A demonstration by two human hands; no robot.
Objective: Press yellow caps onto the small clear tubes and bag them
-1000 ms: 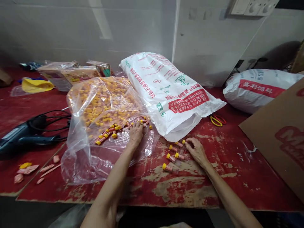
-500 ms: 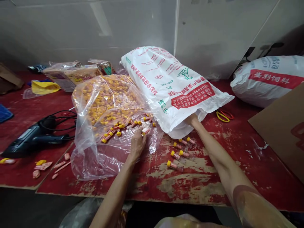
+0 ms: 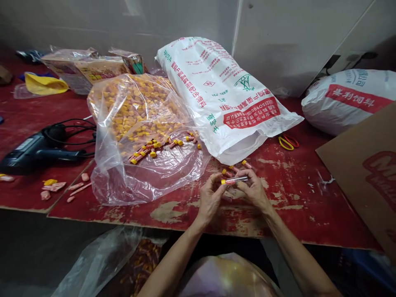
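Observation:
Over the front part of the red table, both hands meet at one slim piece with a yellow cap, a red-and-white printed middle and a clear tube (image 3: pixel 241 179). My left hand (image 3: pixel 209 197) pinches the yellow-capped end. At the clear end, the fingers of my right hand (image 3: pixel 256 193) are closed round the tube. Several similar yellow-capped tubes (image 3: pixel 235 168) lie beyond and partly under the hands. Left of them spreads a clear plastic bag (image 3: pixel 123 192) full of yellow-capped pieces, some spilling at its mouth. A white woven sack (image 3: pixel 213 90) lies behind, its open mouth facing me.
A heat gun (image 3: pixel 34 150) with a black cord rests at left, near loose pink pieces (image 3: pixel 54 187). Yellow-and-red-handled scissors (image 3: pixel 287 142) lie right of the sack. A cardboard box (image 3: pixel 365 165) and another stuffed sack (image 3: pixel 349 101) stand at right. Packaged boxes (image 3: pixel 102 70) sit at the back.
My right hand has come out of the white sack, and my left hand has left the clear bag's mouth. Both are now together nearer me, holding the capped tube. The view has tilted down.

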